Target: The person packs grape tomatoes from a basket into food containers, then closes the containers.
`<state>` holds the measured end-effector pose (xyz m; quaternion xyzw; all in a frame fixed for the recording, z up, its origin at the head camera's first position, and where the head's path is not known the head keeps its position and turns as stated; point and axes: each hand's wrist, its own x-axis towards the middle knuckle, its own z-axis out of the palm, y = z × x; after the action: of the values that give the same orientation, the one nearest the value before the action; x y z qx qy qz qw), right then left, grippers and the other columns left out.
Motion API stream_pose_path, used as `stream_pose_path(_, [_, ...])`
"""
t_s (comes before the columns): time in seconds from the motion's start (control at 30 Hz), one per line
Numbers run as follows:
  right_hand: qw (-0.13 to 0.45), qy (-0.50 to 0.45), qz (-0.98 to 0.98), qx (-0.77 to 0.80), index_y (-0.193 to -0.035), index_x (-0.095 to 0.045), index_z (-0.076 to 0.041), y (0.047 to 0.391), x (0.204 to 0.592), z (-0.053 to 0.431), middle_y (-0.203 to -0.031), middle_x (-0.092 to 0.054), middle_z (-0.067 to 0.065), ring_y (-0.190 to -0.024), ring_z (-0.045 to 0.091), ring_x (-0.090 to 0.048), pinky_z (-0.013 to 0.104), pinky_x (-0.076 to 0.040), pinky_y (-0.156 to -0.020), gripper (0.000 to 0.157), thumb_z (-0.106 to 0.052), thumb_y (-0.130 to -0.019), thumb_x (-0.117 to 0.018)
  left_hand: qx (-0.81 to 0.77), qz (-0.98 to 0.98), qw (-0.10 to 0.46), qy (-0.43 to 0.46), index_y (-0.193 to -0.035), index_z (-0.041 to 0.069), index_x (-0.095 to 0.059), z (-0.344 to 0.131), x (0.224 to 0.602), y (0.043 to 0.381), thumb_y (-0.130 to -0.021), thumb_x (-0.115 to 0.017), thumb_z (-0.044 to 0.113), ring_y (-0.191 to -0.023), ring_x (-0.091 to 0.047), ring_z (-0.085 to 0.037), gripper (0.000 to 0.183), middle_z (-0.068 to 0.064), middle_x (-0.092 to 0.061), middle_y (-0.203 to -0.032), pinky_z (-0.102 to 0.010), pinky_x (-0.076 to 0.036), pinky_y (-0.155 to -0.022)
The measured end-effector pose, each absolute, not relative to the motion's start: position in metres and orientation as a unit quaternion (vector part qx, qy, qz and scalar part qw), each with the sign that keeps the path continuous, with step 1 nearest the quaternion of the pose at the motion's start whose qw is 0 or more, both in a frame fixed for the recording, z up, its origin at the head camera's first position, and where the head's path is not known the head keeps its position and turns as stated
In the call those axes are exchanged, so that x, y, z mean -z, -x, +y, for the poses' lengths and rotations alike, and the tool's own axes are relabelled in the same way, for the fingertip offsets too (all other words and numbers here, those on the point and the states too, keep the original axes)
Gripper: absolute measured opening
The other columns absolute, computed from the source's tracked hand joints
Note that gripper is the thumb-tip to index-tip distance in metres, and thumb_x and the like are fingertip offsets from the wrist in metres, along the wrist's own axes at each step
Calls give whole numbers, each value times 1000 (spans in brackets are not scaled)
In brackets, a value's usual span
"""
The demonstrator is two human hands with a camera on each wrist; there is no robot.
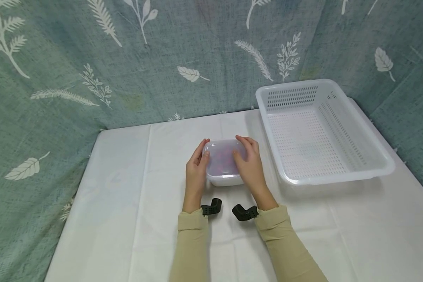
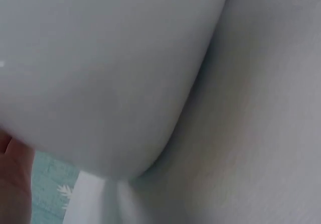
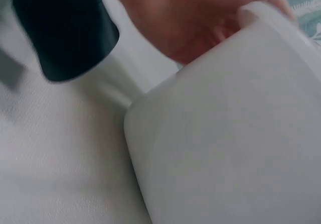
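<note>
A small white food container [image 1: 226, 181] with a translucent lid [image 1: 220, 164] sits on the white-covered table, and something pinkish shows faintly through the lid. My left hand [image 1: 196, 174] holds its left side, with the thumb up at the lid's edge. On the opposite side my right hand [image 1: 251, 166] grips the container, its thumb lying over the lid. Up close, the left wrist view shows the container's smooth wall [image 2: 110, 83] down against the cloth. Its rim and wall [image 3: 225, 128] fill much of the right wrist view.
A large white perforated basket [image 1: 338, 178] stands to the right of the container, with nothing in it. A black wrist camera [image 1: 212, 207] sits on the left wrist and another [image 1: 244, 212] on the right. Behind the table hangs a green leaf-patterned curtain [image 1: 144, 86].
</note>
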<state>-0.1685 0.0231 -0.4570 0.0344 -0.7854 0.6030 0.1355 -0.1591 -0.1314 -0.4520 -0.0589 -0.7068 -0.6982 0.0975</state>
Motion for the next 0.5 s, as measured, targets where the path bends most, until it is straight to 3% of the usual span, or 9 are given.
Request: stream_pose_path(0.5, [102, -64, -811, -572, -129, -47, -11, 174, 455, 29, -136, -35, -10, -127, 7, -26, 34, -23, -102, 43, -13, -86, -52, 713, -692, 114, 8, -130, 14, -47, -127, 473, 174, -93, -47, 14, -121, -39, -5, 37, 6, -50, -127, -24, -29, -99])
